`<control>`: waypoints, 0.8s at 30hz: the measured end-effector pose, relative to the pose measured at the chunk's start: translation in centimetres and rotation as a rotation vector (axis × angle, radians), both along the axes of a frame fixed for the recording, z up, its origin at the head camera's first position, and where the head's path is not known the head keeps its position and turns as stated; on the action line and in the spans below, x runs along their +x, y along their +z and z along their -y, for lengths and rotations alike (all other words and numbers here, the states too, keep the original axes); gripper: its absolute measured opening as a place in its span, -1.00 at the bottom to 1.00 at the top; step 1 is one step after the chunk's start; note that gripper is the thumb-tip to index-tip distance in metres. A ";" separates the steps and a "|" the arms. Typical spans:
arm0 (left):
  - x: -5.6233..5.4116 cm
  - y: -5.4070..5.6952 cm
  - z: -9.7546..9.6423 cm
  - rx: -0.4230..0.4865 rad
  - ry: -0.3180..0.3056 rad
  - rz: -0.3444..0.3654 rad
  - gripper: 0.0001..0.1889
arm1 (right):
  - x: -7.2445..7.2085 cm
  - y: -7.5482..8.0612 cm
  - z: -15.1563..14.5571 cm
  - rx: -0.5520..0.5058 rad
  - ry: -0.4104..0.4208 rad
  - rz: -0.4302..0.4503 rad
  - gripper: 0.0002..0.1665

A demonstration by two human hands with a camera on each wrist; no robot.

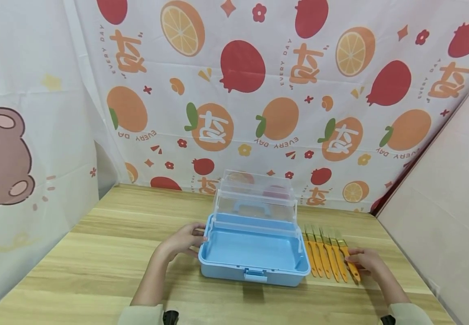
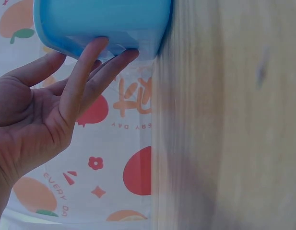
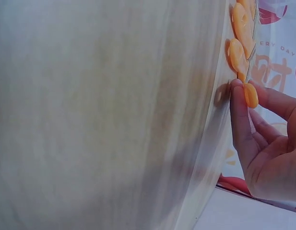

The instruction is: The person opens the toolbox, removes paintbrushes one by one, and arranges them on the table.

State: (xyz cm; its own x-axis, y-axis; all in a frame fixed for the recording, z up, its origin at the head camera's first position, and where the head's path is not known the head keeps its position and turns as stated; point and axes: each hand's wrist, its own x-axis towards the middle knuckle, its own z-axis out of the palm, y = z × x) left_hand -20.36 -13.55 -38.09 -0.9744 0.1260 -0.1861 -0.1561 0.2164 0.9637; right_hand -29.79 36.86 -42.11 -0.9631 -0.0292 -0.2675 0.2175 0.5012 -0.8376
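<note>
A light blue plastic storage box (image 1: 254, 250) stands on the table, its clear lid (image 1: 258, 198) raised and tilted back. No items show inside it. My left hand (image 1: 185, 239) touches the box's left side with extended fingers; in the left wrist view this hand (image 2: 47, 105) has its fingertips against the blue wall (image 2: 104, 24). To the right of the box, several paintbrushes (image 1: 324, 259) with orange handles lie side by side. My right hand (image 1: 364, 261) pinches the rightmost paintbrush (image 1: 353, 266) by its handle. In the right wrist view, thumb and fingers hold that orange handle (image 3: 251, 96).
The wood-grain table (image 1: 108, 253) extends to the left and in front of the box. A fruit-print cloth (image 1: 242, 113) hangs behind it. Pale cloths also hang at the left (image 1: 47, 149) and right (image 1: 449, 203) sides.
</note>
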 end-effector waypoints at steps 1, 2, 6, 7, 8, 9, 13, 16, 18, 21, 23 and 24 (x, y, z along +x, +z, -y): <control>0.0 0.0 0.0 0.000 0.000 0.000 -0.56 | 0.0 0.0 0.0 0.004 0.006 -0.002 -0.46; 0.0 0.0 0.0 0.000 -0.002 0.000 -0.56 | 0.0 -0.1 0.0 0.009 0.005 -0.002 -0.46; 0.1 0.0 0.1 0.009 -0.010 -0.002 -0.55 | -0.1 -0.1 0.2 0.039 0.000 -0.004 -0.48; 0.1 0.0 0.1 0.010 -0.011 -0.002 -0.55 | -0.1 -0.2 0.2 0.052 0.003 -0.007 -0.48; 0.1 0.0 0.1 0.010 -0.012 -0.004 -0.54 | -0.1 -0.2 0.3 0.059 0.001 -0.009 -0.48; 0.1 -0.1 0.0 0.010 -0.012 -0.004 -0.54 | -0.1 -0.2 0.3 0.064 0.004 -0.011 -0.49; 0.1 -0.1 0.0 0.003 -0.007 -0.006 -0.55 | -0.1 -0.3 0.4 0.079 0.004 -0.017 -0.53; 0.1 -0.1 0.0 -0.001 -0.006 -0.008 -0.55 | -0.2 -0.5 0.6 0.083 0.006 -0.028 -0.58; 0.1 -0.1 0.0 -0.001 -0.001 -0.009 -0.56 | -0.2 -0.6 0.7 0.092 0.008 -0.049 -0.61; 0.1 -0.1 0.0 0.003 -0.005 -0.012 -0.55 | -0.2 -0.8 0.8 0.133 0.020 -0.082 -0.62; 0.2 -0.2 0.0 0.012 -0.009 -0.011 -0.55 | -0.2 -0.8 0.8 0.173 0.019 -0.096 -0.63; 0.3 -0.2 0.0 0.017 -0.012 -0.010 -0.55 | -0.2 -0.8 0.8 0.197 0.024 -0.103 -0.63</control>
